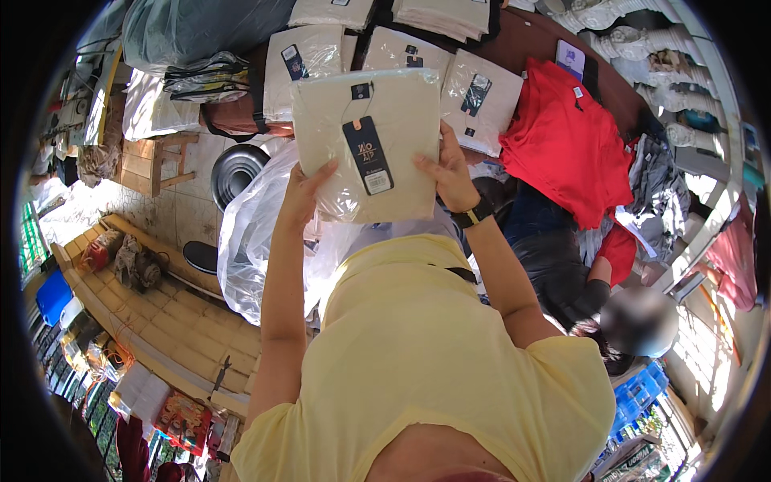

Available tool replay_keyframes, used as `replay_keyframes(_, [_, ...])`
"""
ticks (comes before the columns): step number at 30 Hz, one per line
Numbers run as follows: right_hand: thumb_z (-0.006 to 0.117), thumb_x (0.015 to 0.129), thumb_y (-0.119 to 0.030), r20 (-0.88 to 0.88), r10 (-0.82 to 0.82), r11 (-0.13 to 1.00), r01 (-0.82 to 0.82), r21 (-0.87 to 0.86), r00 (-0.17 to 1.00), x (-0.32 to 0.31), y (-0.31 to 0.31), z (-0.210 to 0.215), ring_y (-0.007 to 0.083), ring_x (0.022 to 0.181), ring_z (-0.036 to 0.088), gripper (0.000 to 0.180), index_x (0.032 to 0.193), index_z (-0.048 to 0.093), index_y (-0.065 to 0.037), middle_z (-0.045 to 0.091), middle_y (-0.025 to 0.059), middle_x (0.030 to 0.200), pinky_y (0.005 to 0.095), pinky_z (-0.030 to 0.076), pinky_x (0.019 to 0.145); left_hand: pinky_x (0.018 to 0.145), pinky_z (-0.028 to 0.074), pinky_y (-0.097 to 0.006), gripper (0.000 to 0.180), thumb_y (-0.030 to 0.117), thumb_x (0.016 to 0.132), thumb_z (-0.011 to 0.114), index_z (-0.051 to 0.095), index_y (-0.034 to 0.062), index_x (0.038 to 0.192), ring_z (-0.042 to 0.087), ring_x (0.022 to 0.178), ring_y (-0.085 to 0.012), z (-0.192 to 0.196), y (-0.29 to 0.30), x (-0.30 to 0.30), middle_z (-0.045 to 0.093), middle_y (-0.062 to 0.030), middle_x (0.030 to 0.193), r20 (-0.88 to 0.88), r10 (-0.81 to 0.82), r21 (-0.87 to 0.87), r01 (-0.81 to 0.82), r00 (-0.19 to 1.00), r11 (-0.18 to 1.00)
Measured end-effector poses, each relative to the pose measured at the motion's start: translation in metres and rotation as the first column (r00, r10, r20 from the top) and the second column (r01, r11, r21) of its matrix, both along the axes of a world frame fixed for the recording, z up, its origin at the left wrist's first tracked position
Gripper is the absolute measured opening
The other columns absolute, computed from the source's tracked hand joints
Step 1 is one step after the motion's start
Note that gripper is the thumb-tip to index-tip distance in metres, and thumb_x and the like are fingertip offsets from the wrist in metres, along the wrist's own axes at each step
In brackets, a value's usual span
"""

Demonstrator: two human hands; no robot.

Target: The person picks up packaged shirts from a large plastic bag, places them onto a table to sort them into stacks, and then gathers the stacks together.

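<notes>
Between my two hands I hold up a folded beige garment in a clear plastic bag [329, 120], with a dark blue hang tag [368, 157] at its front. My left hand [308, 191] grips the lower left edge, thumb on the front. At the right edge my right hand [451, 173] does the same, a dark watch on its wrist. Behind it, similar bagged beige garments lie on the brown table: one at the left [317, 50], one in the middle [405, 52] and one at the right [482, 103].
A red garment [562, 145] is spread at the table's right, near a co-worker in dark clothes [554, 265]. Large clear plastic sheeting [257, 217] hangs left of me. A round black stool [239, 173] and a wooden stool [144, 165] stand on the tiled floor.
</notes>
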State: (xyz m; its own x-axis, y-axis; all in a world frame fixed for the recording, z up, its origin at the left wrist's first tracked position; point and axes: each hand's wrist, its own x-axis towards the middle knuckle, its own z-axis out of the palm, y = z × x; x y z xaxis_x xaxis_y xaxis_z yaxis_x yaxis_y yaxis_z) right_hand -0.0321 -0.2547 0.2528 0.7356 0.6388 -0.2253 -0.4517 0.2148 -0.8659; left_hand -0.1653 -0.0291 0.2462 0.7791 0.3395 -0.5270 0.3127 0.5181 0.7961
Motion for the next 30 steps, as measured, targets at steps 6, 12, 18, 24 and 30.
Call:
replay_keyframes(6, [0.06, 0.083, 0.003, -0.228, 0.01, 0.999, -0.019, -0.037, 0.973, -0.049, -0.007, -0.033, 0.0171, 0.118, 0.047, 0.07, 0.142, 0.024, -0.007, 0.048, 0.0096, 0.129, 0.0321, 0.039, 0.1, 0.081, 0.05, -0.028, 0.041, 0.015, 0.082, 0.071, 0.056, -0.0014, 0.117, 0.063, 0.093, -0.0155, -0.02, 0.001, -0.046, 0.065, -0.0095, 0.107, -0.197, -0.061, -0.1, 0.042, 0.978, 0.994])
replay_keyframes(12, [0.06, 0.082, 0.004, -0.328, 0.018, 0.994, -0.051, -0.093, 0.944, -0.058, -0.009, -0.053, 0.0177, 0.117, 0.048, 0.072, 0.143, 0.023, -0.007, 0.049, 0.011, 0.128, 0.0322, 0.04, 0.099, 0.085, 0.049, -0.029, 0.042, 0.013, 0.083, 0.07, 0.054, 0.0006, 0.12, 0.06, 0.101, -0.0155, -0.035, -0.011, -0.064, 0.062, -0.0093, 0.113, -0.241, 0.01, -0.155, -0.049, 0.97, 0.987])
replay_keyframes(18, [0.064, 0.081, 0.0, -0.164, 0.013, 0.986, -0.04, -0.162, 0.986, -0.047, -0.014, -0.067, 0.0193, 0.119, 0.047, 0.076, 0.143, 0.02, -0.004, 0.047, 0.0123, 0.13, 0.0319, 0.039, 0.1, 0.086, 0.048, -0.029, 0.048, 0.012, 0.082, 0.07, 0.05, -0.0016, 0.124, 0.06, 0.101, -0.016, -0.04, -0.012, -0.051, 0.062, -0.0098, 0.114, -0.263, -0.041, -0.119, 0.01, 0.964, 0.993])
replay_keyframes(24, [0.07, 0.078, -0.004, 0.096, -0.142, 0.959, 0.161, -0.234, 0.985, 0.015, -0.012, -0.101, 0.0225, 0.123, 0.042, 0.083, 0.143, 0.018, 0.001, 0.044, 0.0148, 0.132, 0.0336, 0.034, 0.104, 0.092, 0.044, -0.031, 0.063, 0.008, 0.077, 0.071, 0.041, -0.0028, 0.132, 0.055, 0.108, -0.0179, -0.027, -0.002, 0.051, 0.056, -0.0123, 0.121, -0.055, -0.238, 0.137, 0.243, 0.97, 0.96])
replay_keyframes(30, [0.071, 0.072, -0.006, 0.438, -0.163, 0.773, 0.39, -0.5, 0.884, 0.123, 0.029, -0.199, 0.033, 0.117, 0.047, 0.085, 0.141, 0.024, -0.001, 0.039, 0.0245, 0.13, 0.038, 0.041, 0.098, 0.104, 0.033, -0.037, 0.07, 0.011, 0.078, 0.07, 0.033, 0.0026, 0.138, 0.044, 0.123, -0.0273, -0.1, 0.015, 0.127, 0.042, -0.0194, 0.135, -0.031, -0.268, 0.547, 0.241, 0.963, 0.802])
